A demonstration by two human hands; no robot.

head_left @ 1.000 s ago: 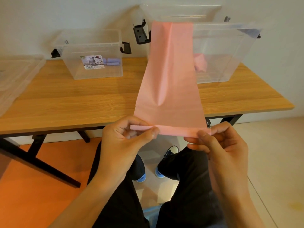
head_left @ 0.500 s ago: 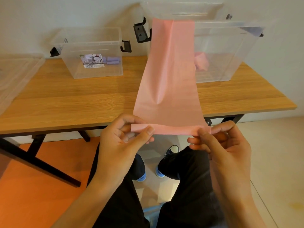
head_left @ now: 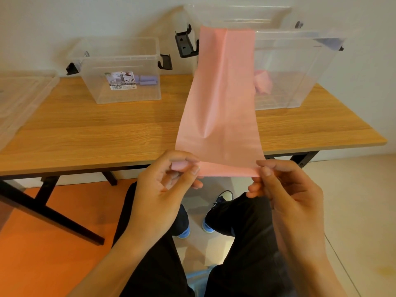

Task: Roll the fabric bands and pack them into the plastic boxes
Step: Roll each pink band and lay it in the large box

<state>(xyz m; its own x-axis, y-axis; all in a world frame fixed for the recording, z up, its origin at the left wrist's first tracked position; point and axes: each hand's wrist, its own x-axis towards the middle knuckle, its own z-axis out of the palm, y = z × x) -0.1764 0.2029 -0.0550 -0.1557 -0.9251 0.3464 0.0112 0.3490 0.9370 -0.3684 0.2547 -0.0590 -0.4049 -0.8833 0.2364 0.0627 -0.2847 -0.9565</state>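
Note:
A long pink fabric band (head_left: 220,99) hangs over the rim of the large clear plastic box (head_left: 304,67) and stretches down across the wooden table (head_left: 102,133) to my hands. Its near end is folded into a narrow strip. My left hand (head_left: 162,189) pinches the strip's left corner between thumb and fingers. My right hand (head_left: 285,194) pinches the right corner. More pink fabric (head_left: 262,81) lies inside the large box. A smaller clear box (head_left: 126,69) at the back left holds purple rolled bands (head_left: 147,80).
A clear plastic lid (head_left: 19,97) lies at the table's left edge. Black latches stick out from both boxes. My legs in black trousers and blue-soled shoes are below the hands, off the table's front edge. Black table legs stand on an orange floor at left.
The folded near end of the band has been turned a little further by both hands. The hands stay at the same place off the table's front edge.

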